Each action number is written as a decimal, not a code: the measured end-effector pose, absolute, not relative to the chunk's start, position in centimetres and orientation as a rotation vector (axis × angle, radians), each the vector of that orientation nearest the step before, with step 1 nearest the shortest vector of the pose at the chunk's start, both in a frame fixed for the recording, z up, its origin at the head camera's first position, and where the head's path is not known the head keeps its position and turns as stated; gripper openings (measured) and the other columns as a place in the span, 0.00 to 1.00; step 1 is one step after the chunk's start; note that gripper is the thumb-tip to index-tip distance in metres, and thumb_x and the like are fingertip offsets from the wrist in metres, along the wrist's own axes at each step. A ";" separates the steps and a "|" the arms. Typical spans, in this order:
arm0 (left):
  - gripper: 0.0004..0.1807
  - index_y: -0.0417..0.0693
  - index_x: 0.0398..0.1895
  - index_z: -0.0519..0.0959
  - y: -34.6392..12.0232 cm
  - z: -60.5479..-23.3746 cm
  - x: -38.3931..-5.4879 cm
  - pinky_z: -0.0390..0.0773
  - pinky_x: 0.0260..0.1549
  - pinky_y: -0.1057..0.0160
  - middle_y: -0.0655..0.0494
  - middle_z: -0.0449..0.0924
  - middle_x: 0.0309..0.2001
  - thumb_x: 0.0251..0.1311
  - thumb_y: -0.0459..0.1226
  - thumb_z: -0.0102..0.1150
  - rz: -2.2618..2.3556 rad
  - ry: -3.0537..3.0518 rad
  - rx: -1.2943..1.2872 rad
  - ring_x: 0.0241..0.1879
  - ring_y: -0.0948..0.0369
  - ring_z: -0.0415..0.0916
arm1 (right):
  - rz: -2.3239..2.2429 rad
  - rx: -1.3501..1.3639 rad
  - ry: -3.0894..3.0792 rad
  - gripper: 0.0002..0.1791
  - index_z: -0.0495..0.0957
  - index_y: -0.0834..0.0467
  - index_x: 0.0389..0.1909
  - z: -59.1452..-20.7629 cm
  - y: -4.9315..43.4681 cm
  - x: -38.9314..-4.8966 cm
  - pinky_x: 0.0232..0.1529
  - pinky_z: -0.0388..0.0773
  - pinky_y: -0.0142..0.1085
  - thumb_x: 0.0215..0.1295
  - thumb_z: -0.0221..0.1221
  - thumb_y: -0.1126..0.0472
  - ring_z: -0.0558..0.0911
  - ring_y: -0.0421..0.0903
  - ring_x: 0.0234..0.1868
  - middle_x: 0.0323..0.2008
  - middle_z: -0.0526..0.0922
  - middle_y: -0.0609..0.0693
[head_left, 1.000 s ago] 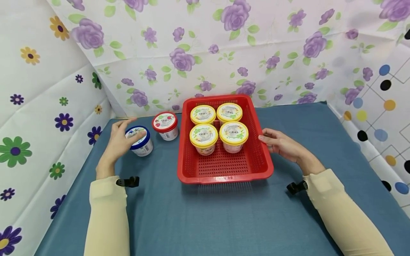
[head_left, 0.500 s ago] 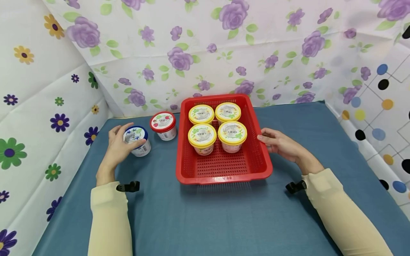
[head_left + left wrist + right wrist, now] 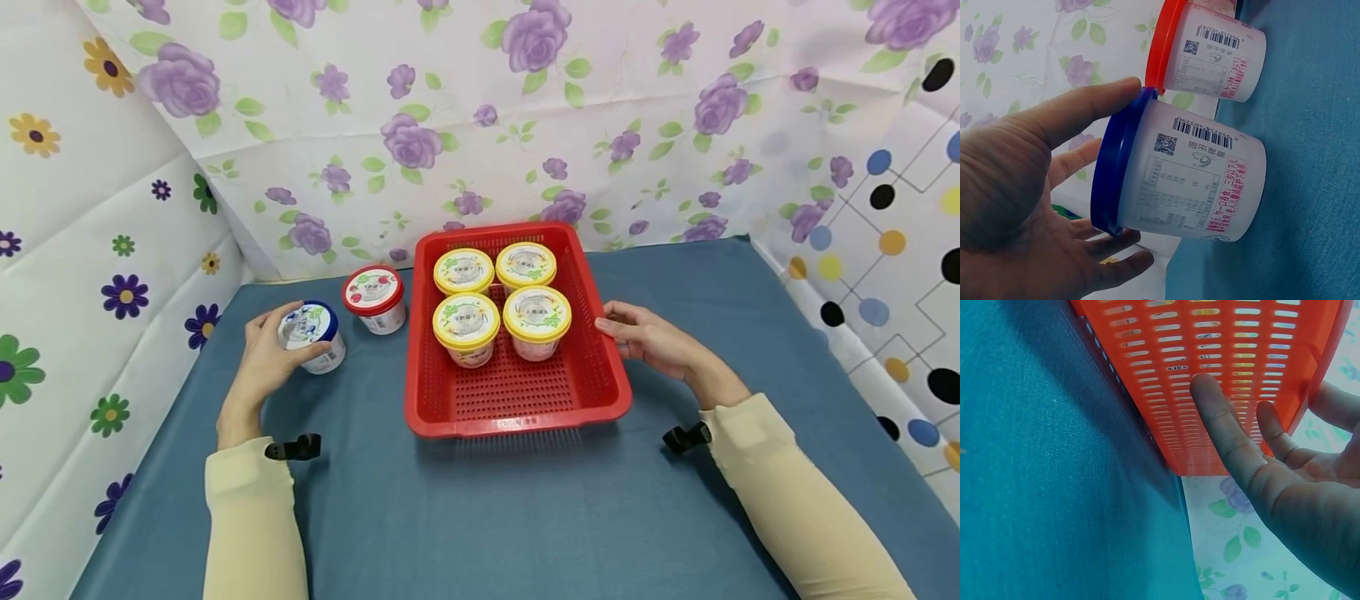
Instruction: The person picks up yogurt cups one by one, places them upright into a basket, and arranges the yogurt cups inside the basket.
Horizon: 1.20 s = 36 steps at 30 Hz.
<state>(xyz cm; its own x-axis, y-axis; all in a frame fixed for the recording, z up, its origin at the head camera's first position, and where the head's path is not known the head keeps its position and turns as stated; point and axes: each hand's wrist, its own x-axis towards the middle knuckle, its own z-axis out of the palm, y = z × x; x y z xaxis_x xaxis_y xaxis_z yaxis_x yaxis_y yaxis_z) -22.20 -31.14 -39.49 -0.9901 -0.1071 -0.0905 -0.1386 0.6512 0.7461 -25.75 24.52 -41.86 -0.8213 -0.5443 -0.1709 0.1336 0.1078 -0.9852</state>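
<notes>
My left hand (image 3: pixel 266 354) holds a white cup with a blue lid (image 3: pixel 318 333), thumb on the near side of the lid and fingers round the far side. In the left wrist view, thumb and fingers span the blue-lidded cup (image 3: pixel 1191 175) at its lid, its printed label facing the camera. Just to its right stands a red-lidded cup (image 3: pixel 375 296). My right hand (image 3: pixel 652 342) grips the right rim of a red plastic basket (image 3: pixel 517 423). The right wrist view has the thumb at the rim and fingertips (image 3: pixel 1207 390) against the slotted wall.
Several yellow-lidded cups (image 3: pixel 465 321) stand together in the back part of the basket. A blue cloth (image 3: pixel 480 517) covers the table. Flowered sheets (image 3: pixel 480 125) rise behind it and at the left, a dotted one (image 3: pixel 892 308) at the right.
My left fingers have closed in around the blue lid, and the cup now leans slightly. The right hand stays at the basket rim. The whole view has drifted a little.
</notes>
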 end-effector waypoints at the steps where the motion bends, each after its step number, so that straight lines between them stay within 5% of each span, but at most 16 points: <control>1: 0.53 0.50 0.85 0.51 -31.2 -39.5 -22.1 0.49 0.65 0.18 0.30 0.32 0.80 0.65 0.50 0.71 1.278 2.813 -0.218 0.76 0.27 0.40 | -1.763 -0.399 1.889 0.20 0.66 0.68 0.60 -41.9 24.5 -25.8 0.52 0.86 0.48 0.82 0.52 0.55 0.88 0.52 0.47 0.51 0.79 0.60; 24: 0.52 0.52 0.85 0.50 -32.0 -40.3 -22.1 0.55 0.65 0.21 0.26 0.46 0.77 0.66 0.55 0.68 1.256 2.766 -0.200 0.72 0.31 0.48 | -1.767 -0.405 1.881 0.18 0.67 0.66 0.58 -41.8 24.5 -25.6 0.52 0.86 0.49 0.82 0.52 0.56 0.89 0.52 0.47 0.50 0.80 0.59; 36: 0.52 0.55 0.84 0.54 -32.2 -40.7 -22.4 0.53 0.64 0.19 0.28 0.40 0.78 0.63 0.58 0.70 1.289 2.779 -0.218 0.73 0.29 0.45 | -1.783 -0.399 1.854 0.18 0.67 0.66 0.60 -41.7 24.6 -25.6 0.52 0.86 0.49 0.82 0.52 0.56 0.89 0.52 0.46 0.51 0.80 0.59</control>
